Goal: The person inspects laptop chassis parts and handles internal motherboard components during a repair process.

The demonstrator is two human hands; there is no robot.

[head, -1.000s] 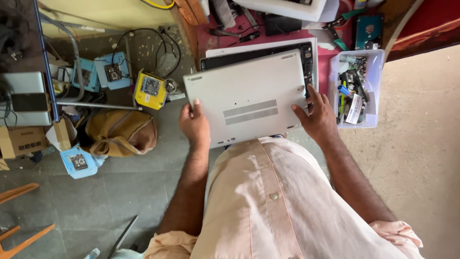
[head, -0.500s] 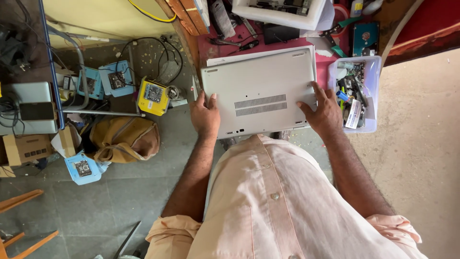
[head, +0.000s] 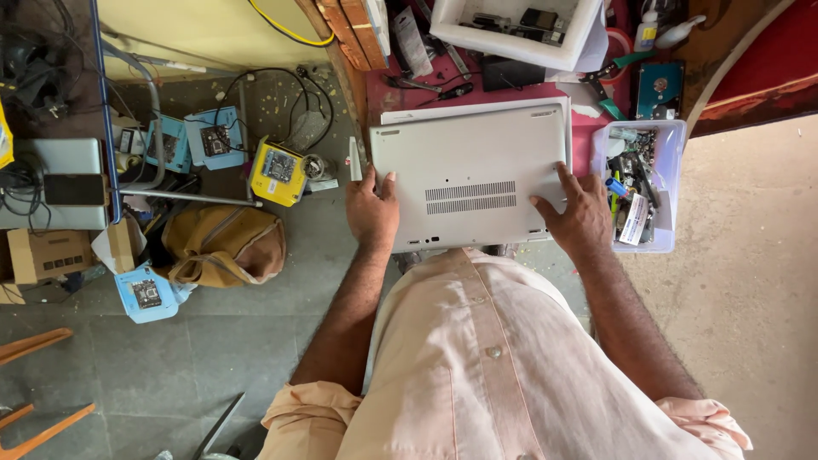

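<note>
A silver laptop (head: 473,162) lies upside down on the red work surface (head: 588,128) in front of me, its vent slots facing up. My left hand (head: 373,209) rests on its near left corner, fingers on the base. My right hand (head: 579,217) presses flat on its near right corner. A second pale slab shows just beyond the laptop's far edge. My peach shirt fills the bottom of the view.
A clear plastic tub of small parts (head: 643,183) stands to the right of the laptop. A white box (head: 511,30) and hand tools lie beyond. On the floor to the left sit a yellow box (head: 277,170), blue boxes (head: 213,136) and a tan bag (head: 226,243).
The laptop, tilted a second ago, now lies square to me on the surface. Both hands have stayed at its near corners while it turned level.
</note>
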